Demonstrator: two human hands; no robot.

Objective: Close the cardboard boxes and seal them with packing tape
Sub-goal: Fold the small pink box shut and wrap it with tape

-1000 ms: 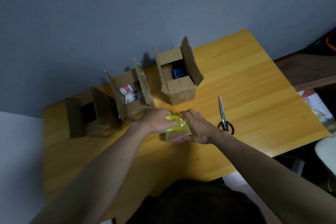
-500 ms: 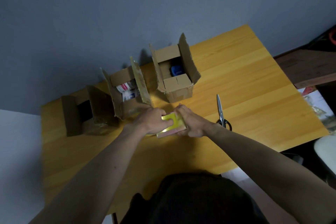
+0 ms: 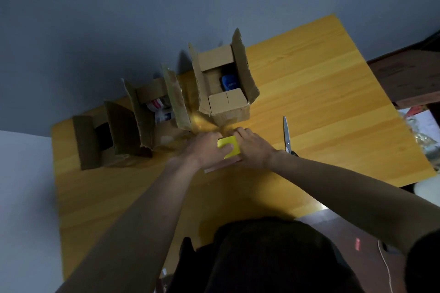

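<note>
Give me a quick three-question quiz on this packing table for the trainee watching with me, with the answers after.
1. True or false: all three cardboard boxes have their flaps open.
2. On which side of the hands do the scissors lie: the person's left or right?
3. What colour is the item showing inside the rightmost box: A red, B blue, C green?

Key
1. True. The left box, the middle box and the rightmost box are all unsealed.
2. Right, flat on the table, beyond the right hand.
3. B. The left hand and right hand hold a yellow object.
</note>
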